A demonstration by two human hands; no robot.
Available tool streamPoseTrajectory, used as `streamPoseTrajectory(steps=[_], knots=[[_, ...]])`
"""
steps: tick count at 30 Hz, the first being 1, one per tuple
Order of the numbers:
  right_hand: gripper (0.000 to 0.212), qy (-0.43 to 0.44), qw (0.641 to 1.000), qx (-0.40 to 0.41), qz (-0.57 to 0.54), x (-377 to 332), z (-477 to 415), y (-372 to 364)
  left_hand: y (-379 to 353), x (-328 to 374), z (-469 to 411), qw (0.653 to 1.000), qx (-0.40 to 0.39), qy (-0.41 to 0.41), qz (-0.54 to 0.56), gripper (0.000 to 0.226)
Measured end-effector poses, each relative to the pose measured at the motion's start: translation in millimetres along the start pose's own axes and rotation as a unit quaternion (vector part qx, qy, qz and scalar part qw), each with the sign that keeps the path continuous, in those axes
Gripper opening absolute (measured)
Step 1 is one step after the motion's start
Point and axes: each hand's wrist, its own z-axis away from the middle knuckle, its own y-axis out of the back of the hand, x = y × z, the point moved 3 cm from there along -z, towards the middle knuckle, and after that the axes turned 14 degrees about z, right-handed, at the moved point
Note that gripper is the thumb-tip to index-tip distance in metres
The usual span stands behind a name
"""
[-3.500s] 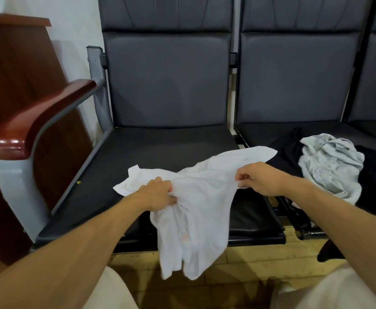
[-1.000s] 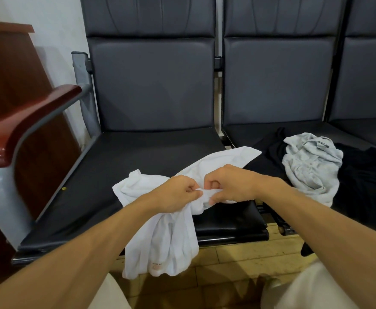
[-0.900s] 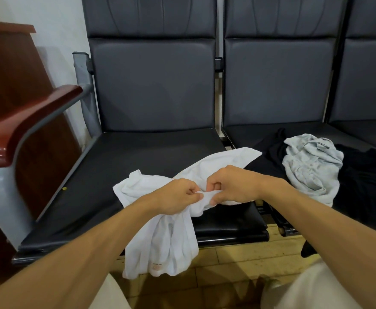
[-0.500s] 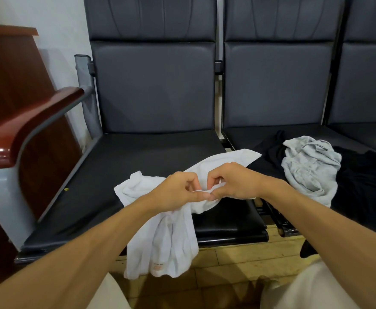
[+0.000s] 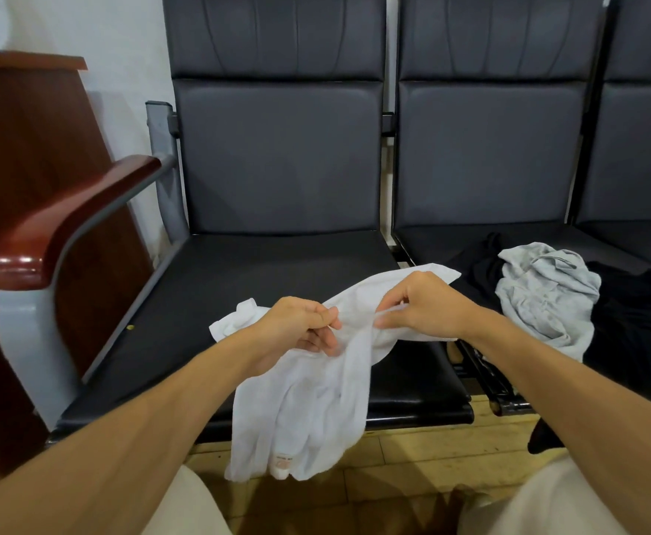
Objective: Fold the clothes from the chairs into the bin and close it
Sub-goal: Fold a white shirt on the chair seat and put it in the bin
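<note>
A white garment [image 5: 308,411] hangs over the front edge of the left chair seat [image 5: 246,287], bunched at the top. My left hand [image 5: 296,330] grips its upper edge with curled fingers. My right hand [image 5: 420,307] pinches the same edge a short way to the right. One corner of the cloth sticks out past my right hand; a label shows near the hanging hem. A crumpled grey garment [image 5: 547,295] lies on dark clothes [image 5: 640,326] on the second chair. No bin is in view.
A red-brown wooden armrest [image 5: 69,222] on a grey metal frame stands at the left, next to a dark wooden cabinet [image 5: 19,167]. The chair backs [image 5: 277,156] rise behind. Yellowish floor tiles [image 5: 412,469] lie below the seats, between my knees.
From 3.5 s ago my hands came together along the garment's top edge and nearly touched. In the last half second they have moved slightly apart, with cloth stretched between them.
</note>
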Motion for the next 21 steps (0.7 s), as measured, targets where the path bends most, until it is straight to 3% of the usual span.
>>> streamPoseTrajectory(steps=[2, 5, 7, 11, 13, 15, 21], knots=[[0.014, -0.059, 0.995, -0.037, 0.076, 19, 2, -6, 8, 0, 1, 0.999, 0.026, 0.002, 0.019, 0.025], [0.022, -0.107, 0.985, -0.074, 0.115, 35, 2, -16, 33, -1, -1, 0.99, 0.134, -0.009, 0.039, 0.023], [0.016, -0.101, 0.986, -0.06, 0.12, 29, -3, -17, 59, -6, -4, 0.974, 0.224, -0.017, -0.034, 0.02], [0.02, -0.082, 0.985, -0.027, 0.147, 17, -17, -15, 113, -22, 1, 0.89, 0.366, 0.039, -0.27, 0.02], [0.017, -0.087, 0.983, -0.029, 0.157, 18, -24, -18, 133, -30, 8, 0.85, 0.406, 0.107, -0.318, 0.028], [0.015, -0.095, 0.982, -0.028, 0.158, 20, -31, -21, 144, -38, 11, 0.839, 0.407, 0.147, -0.329, 0.033], [0.015, -0.096, 0.985, -0.016, 0.145, 17, -50, -31, 137, -45, -5, 0.856, 0.28, 0.173, -0.398, 0.039]])
